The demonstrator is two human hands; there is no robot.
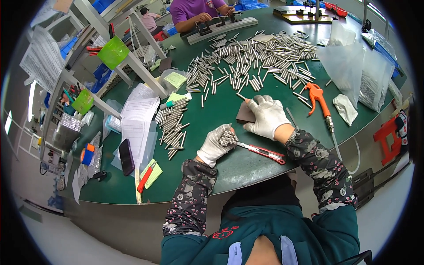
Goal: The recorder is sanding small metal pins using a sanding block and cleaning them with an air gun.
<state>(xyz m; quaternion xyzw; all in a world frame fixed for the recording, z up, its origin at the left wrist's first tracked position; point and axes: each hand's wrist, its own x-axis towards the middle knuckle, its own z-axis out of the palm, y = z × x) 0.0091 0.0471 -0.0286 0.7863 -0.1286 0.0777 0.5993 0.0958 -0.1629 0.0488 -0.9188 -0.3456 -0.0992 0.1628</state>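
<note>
My left hand, in a white glove, is closed around a bundle of short metal pins, their round ends showing. To its right, my gloved right hand lies over a brown block and partly covers it. From its fingertips a single metal pin sticks out toward the far left; the grip on it is partly hidden by the fingers. A red-handled utility knife lies between my wrists, its tip close to the left hand.
Beyond my hands spreads a large heap of metal pins; a smaller group lies left. An orange air gun with a hose and clear bags are at right. Paper sheets lie left. A person works across the green table.
</note>
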